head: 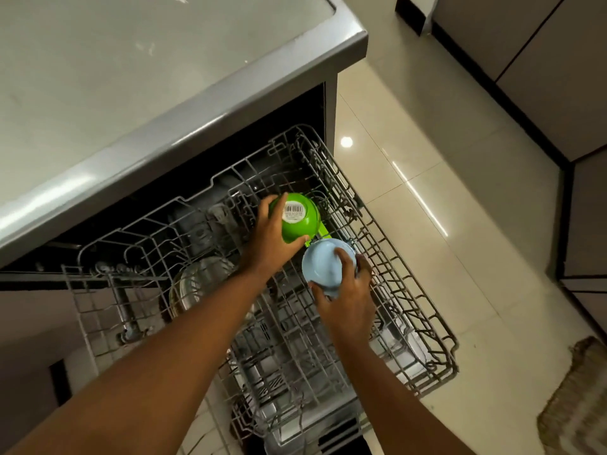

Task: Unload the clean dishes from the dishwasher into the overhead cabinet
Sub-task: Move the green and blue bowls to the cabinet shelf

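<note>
Head view: left hand (272,234) fingers clamp green bowl (300,218) bearing an unreadable barcode sticker (293,212); right hand (348,297) fingers clamp blue bowl (323,267).

A bright green bowl (300,221) is showing a white barcode sticker (293,212) on its base. A pale blue bowl (323,267) is sitting beside it. The wire rack (387,257) is looking grey, the surface (131,77) a pale grey-green, the floor (443,159) glossy cream, and the mat (578,405) a beige weave.
</note>
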Available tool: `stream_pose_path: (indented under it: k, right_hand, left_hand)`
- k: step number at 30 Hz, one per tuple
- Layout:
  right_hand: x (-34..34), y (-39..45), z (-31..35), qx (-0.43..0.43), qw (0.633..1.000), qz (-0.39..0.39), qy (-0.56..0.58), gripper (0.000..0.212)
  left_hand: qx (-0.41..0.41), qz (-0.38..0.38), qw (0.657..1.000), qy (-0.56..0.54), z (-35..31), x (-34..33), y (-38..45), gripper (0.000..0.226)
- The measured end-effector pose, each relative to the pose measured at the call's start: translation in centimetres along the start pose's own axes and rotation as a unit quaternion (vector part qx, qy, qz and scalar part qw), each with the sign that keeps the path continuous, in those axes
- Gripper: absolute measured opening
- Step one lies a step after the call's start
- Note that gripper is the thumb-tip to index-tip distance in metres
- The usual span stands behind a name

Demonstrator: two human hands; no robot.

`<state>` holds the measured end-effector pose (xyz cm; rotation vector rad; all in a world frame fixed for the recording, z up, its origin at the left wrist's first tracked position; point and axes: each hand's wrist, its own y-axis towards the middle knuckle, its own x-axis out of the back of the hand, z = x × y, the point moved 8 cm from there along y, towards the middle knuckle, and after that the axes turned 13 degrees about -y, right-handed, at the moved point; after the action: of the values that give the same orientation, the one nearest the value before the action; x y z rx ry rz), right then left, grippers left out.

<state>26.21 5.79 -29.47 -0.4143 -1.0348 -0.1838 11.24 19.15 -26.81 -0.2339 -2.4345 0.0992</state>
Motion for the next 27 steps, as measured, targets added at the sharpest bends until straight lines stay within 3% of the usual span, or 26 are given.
stream_pose_path:
  k: [6, 12, 18, 24, 27]
  right_hand:
    - [1.1, -1.9, -0.1, 0.024, 0.998, -0.001, 0.054, 0.100]
    - [3.1, -3.9, 0.3, 0.043, 0.997, 0.012, 0.068, 0.104]
    - [5.3, -6.4, 0.2, 0.067, 0.993, 0.009, 0.101, 0.101]
    - [7.3, -11.8, 0.4, 0.094, 0.988, -0.042, 0.116, 0.102]
    - [7.3, -15.4, 2.4, 0.120, 0.985, -0.042, 0.115, 0.103]
  left_hand:
    - [0.097, -0.058, 0.985, -0.130, 2.4, 4.2, -6.9, 0.089]
    - [0.153, -0.062, 0.977, -0.138, 3.9, 6.2, -13.9, 0.093]
    - [0.193, -0.114, 0.958, -0.178, 3.3, 6.9, -20.9, 0.086]
    - [0.193, -0.148, 0.941, -0.235, 4.5, 8.1, -29.1, 0.090]
    - [0.184, -0.169, 0.942, -0.226, 4.8, 11.6, -33.5, 0.087]
